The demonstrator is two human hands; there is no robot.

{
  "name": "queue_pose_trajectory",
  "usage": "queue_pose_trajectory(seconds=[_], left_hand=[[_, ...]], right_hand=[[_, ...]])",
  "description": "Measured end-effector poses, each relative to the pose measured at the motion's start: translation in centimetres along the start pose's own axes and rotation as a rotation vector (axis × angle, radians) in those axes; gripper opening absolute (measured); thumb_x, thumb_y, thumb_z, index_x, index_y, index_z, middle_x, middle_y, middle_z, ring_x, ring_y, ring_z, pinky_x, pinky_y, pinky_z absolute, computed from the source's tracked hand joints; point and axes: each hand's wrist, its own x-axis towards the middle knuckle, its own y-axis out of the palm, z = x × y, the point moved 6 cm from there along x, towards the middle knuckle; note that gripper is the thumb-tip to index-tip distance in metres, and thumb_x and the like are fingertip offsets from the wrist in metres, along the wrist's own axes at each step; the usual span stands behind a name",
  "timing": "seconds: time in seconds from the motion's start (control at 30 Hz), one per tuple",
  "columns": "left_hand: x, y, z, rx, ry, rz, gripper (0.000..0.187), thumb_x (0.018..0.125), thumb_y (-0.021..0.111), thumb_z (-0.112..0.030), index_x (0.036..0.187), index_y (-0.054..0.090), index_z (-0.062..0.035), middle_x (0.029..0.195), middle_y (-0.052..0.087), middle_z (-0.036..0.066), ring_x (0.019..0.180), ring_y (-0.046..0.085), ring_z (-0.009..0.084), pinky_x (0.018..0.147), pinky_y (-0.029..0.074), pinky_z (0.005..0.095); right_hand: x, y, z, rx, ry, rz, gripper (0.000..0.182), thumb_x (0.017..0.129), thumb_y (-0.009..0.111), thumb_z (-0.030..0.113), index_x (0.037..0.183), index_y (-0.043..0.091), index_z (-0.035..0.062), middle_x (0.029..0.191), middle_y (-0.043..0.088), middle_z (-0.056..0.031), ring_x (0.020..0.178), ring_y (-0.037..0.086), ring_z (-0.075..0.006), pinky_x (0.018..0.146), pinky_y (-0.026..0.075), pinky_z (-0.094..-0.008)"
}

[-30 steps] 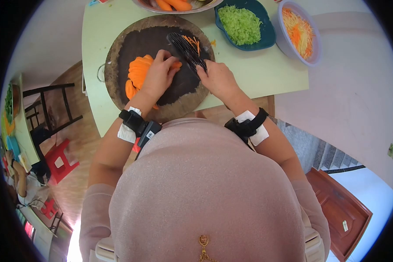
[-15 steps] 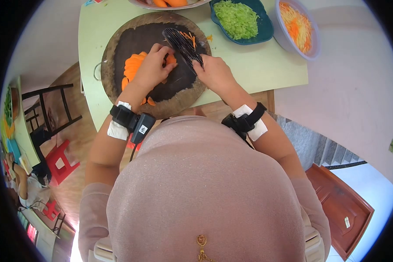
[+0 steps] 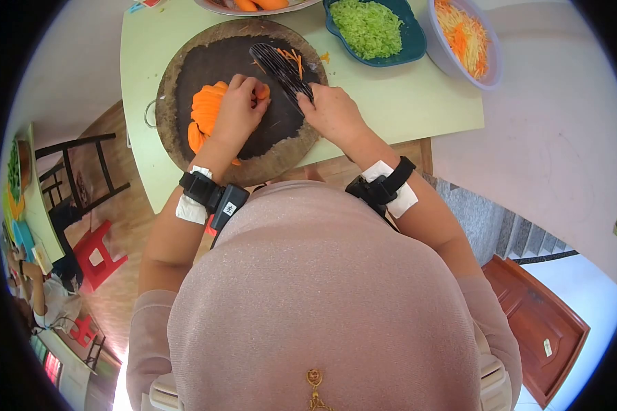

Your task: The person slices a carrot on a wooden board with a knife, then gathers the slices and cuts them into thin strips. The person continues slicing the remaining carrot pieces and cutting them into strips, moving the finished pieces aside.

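My right hand (image 3: 334, 115) is closed around the handle of a dark knife (image 3: 275, 68) with a ridged blade. The blade lies over the round wooden chopping board (image 3: 170, 82), pointing to the upper left. Just left of it, the bent fingers of my left hand (image 3: 242, 108) pinch a small carrot piece (image 3: 264, 92), partly hidden by the fingers. Sliced carrot (image 3: 207, 106) is fanned out on the board beside my left hand, some of it behind the wrist. Thin carrot shreds (image 3: 297, 61) lie on the far side of the blade.
Behind the board stands a metal bowl (image 3: 216, 8) with whole carrots. A dark green bowl (image 3: 416, 48) holds shredded green vegetable, and a pale purple bowl (image 3: 437, 51) holds orange and pale shreds. At far left, another person (image 3: 51, 301) sits near a red stool (image 3: 99, 257).
My left hand has shifted slightly, its fingers now drawn closer around the carrot piece. The knife sits slightly further left in view, still in my right hand.
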Motion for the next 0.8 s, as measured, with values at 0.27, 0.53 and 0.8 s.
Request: queue_pose_trajectory(seconds=[0.27,0.53,0.8], left_hand=[[-0.9,0.0,-0.6,0.063,0.074,-0.049,0.02,0.078,0.07,-0.001,0.096,0.059,-0.0002,0.101,0.053,0.012,0.078,0.061,0.0274,0.068,0.054,0.0339],[-1.5,0.6,0.0,0.046,-0.005,-0.11,0.02,0.078,0.072,-0.001,0.094,0.062,0.0005,0.099,0.055,0.012,0.077,0.064,0.0244,0.07,0.055,0.0313],[-2.3,1.6,-0.2,-0.041,-0.231,-0.268,0.017,0.078,0.071,0.004,0.093,0.063,0.0048,0.097,0.057,0.01,0.077,0.066,0.0179,0.07,0.057,0.0275]], right_hand=[[0.3,-0.1,-0.1,-0.018,0.001,0.028,0.031,0.092,0.053,0.03,0.087,0.064,0.0017,0.078,0.066,-0.0222,0.076,0.065,-0.0409,0.072,0.052,-0.0487],[0.6,-0.2,0.1,-0.009,-0.047,0.078,0.031,0.092,0.052,0.029,0.087,0.064,0.0004,0.077,0.066,-0.0226,0.077,0.065,-0.0415,0.072,0.052,-0.0491],[0.5,0.3,1.8,-0.006,-0.247,0.137,0.026,0.087,0.053,0.02,0.085,0.06,-0.0052,0.072,0.063,-0.0258,0.072,0.064,-0.0429,0.069,0.052,-0.0496]])
